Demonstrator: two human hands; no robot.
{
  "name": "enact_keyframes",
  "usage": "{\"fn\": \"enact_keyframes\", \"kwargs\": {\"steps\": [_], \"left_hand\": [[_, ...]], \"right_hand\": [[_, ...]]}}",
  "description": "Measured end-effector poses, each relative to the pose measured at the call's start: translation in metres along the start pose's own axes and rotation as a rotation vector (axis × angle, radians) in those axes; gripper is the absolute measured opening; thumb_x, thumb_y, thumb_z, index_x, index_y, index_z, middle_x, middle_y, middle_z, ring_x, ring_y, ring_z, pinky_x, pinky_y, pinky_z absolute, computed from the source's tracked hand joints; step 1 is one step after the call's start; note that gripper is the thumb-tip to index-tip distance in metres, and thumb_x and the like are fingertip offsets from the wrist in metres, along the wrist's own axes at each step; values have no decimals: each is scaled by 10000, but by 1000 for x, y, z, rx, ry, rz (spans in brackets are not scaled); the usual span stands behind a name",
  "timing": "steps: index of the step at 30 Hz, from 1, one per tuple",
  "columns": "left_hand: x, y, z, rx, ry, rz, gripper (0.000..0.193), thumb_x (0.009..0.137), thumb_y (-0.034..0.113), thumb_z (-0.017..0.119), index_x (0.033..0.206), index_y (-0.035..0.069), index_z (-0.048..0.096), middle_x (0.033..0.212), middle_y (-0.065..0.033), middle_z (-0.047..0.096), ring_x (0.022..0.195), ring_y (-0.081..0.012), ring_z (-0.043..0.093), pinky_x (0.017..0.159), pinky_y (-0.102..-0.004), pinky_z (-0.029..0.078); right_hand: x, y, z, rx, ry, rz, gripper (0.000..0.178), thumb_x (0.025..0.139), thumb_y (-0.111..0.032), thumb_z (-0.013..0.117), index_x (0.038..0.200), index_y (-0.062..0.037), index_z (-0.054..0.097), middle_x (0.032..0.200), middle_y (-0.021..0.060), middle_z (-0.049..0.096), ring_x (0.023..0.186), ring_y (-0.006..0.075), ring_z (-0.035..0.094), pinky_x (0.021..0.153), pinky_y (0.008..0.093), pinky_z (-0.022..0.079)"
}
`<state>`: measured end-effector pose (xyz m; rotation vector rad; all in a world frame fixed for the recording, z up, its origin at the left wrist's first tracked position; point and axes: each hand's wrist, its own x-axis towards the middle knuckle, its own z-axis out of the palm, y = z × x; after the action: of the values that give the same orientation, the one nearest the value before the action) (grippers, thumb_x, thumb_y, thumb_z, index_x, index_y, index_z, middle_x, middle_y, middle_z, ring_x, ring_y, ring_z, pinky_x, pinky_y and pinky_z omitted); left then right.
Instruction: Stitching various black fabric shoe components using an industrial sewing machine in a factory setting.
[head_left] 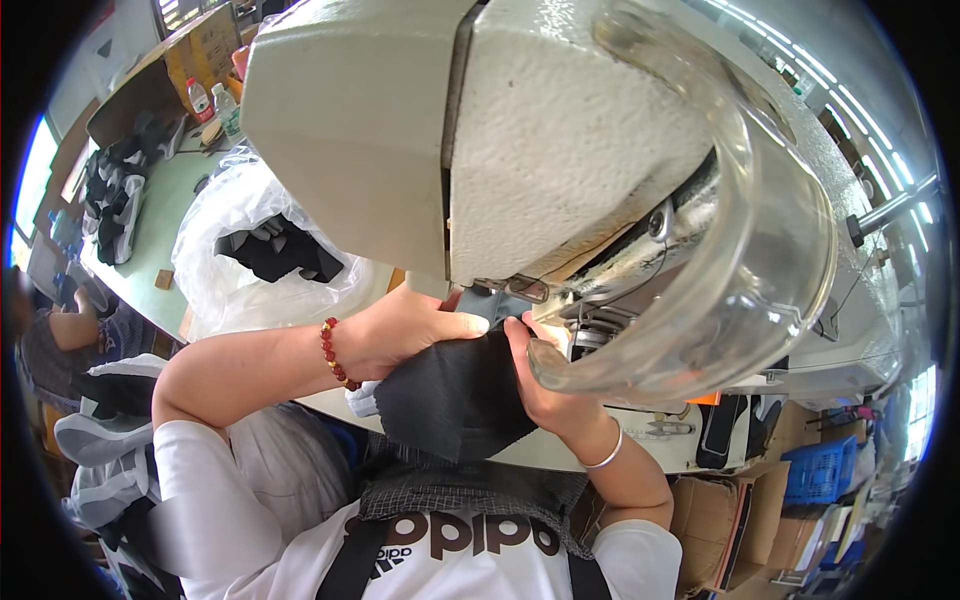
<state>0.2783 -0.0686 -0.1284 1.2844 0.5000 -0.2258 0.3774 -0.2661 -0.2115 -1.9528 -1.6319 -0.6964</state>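
Both hands are at the working end of a cream-coloured industrial sewing machine [570, 130]. A black fabric piece [450, 395] hangs down between them toward my lap. My left hand [415, 325] is closed on its upper left edge, the thumb lying on top and pointing right. On the other side, my right hand [545, 385] grips the upper right edge, close beside the machine's metal parts. A grey strip [492, 306] shows between the fingertips under the machine head. The machine and the hands hide the needle and most of the right fingers.
A curved clear plastic guard [740, 300] arches close to my right hand. On the left, a clear plastic bag [225, 265] holds dark cut pieces. Beyond it, more pieces [120, 200] and bottles [228, 110] stand on a green table. Cardboard boxes [700, 515] sit at lower right.
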Motion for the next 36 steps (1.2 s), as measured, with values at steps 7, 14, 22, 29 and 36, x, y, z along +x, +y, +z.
{"fn": "enact_keyframes", "kwargs": {"steps": [7, 14, 22, 29, 36], "left_hand": [[16, -20, -10, 24, -77, 67, 393, 866, 30, 672, 1236, -24, 550, 986, -41, 586, 846, -102, 580, 695, -273, 515], [14, -19, -8, -24, -121, 146, 418, 861, 32, 662, 1264, 12, 553, 1097, -28, 548, 908, -89, 544, 724, -269, 500], [13, -20, -8, 23, -68, 173, 414, 852, 37, 675, 1250, 28, 563, 1096, -9, 542, 936, -88, 527, 728, -271, 490], [18, -23, -3, 13, -17, 258, 404, 844, 28, 683, 1231, 26, 567, 1060, 6, 529, 931, -89, 516, 727, -269, 475], [35, -26, -13, 126, -55, 325, 315, 843, 20, 678, 1146, -10, 597, 992, -28, 579, 884, -126, 554, 753, -294, 501]], "right_hand": [[8, 6, -8, -231, -41, -187, 317, 819, -111, 667, 1127, -42, 699, 1035, 117, 699, 882, 286, 698, 790, 417, 553], [3, 9, -6, 2, -18, -125, 348, 811, -63, 672, 1153, -2, 686, 1048, 123, 698, 904, 263, 685, 777, 387, 563], [2, 12, -12, -433, -68, -388, 326, 859, -85, 610, 1164, 5, 683, 1096, 113, 703, 895, 241, 707, 775, 347, 601], [18, 7, -23, -471, -102, -475, 295, 774, 89, 674, 1065, 131, 674, 953, 174, 670, 885, 267, 658, 869, 341, 559], [7, 23, -11, -1171, -319, -782, 231, 938, -124, 550, 1127, -19, 630, 1062, 94, 655, 1005, 197, 656, 807, 382, 605]]}}
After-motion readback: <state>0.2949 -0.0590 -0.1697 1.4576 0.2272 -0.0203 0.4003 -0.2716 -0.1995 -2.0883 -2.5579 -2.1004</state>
